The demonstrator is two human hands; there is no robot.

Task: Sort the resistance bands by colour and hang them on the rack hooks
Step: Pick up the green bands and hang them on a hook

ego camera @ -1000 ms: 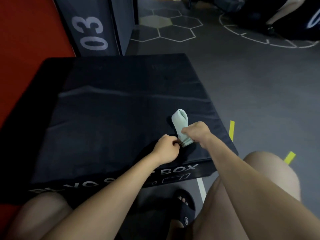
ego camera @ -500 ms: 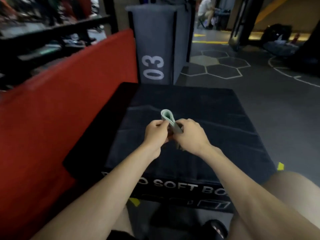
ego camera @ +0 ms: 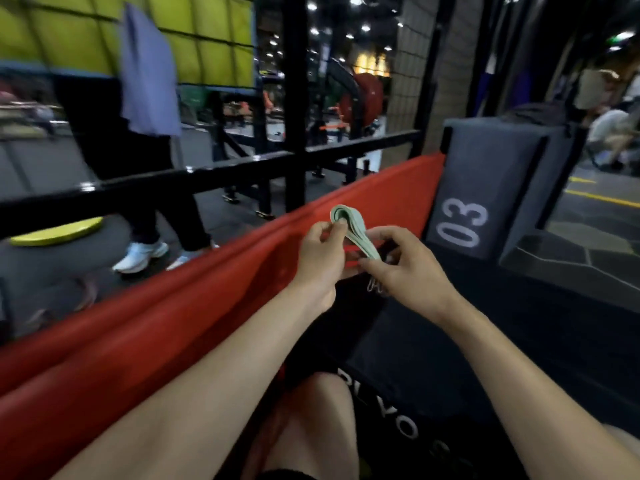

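A folded bundle of pale green resistance bands (ego camera: 353,227) is held in the air in front of me, above the left edge of the black soft box (ego camera: 485,334). My left hand (ego camera: 320,258) pinches the looped upper end of the bundle with thumb and fingers. My right hand (ego camera: 398,268) grips the lower end, fingers curled round it. No hooks are visible; a black rack frame (ego camera: 294,109) stands behind the red pad.
A long red pad (ego camera: 173,306) runs along the left. A grey box marked 03 (ego camera: 485,188) stands at the right behind the soft box. A person in white shoes (ego camera: 145,133) walks past beyond the black rail (ego camera: 173,178). A yellow disc (ego camera: 57,232) lies on the floor.
Both hands lifted the green band bundle off the black box into the air. My view swung up and left, from the box top to the red pad and rack.
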